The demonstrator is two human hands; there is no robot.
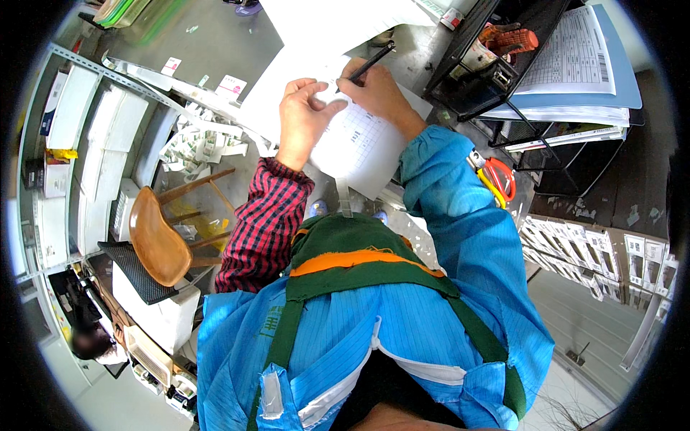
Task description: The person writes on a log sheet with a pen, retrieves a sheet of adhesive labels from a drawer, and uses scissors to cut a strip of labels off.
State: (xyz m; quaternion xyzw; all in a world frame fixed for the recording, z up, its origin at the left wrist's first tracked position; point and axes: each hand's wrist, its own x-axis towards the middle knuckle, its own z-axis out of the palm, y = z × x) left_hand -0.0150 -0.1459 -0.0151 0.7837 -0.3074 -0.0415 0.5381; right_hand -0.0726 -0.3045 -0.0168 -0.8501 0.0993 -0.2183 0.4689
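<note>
My right hand (370, 93) grips a black pen (377, 57), its tip down by a white sheet printed with a grid (352, 147) on the desk. My left hand (305, 118) is just left of it on the papers, fingers bent and curled toward the thumb; what, if anything, lies between them I cannot make out. More white sheets (313, 21) lie beyond my hands. Red and yellow scissors (496, 179) lie beside my right sleeve.
A black mesh organiser (463, 61) with files (568, 68) stands at the right. Left are a wooden chair (154, 230), paper scraps (198, 147) and a shelf of white boxes (104, 144). A person (93, 341), partly visible, is at the lower left.
</note>
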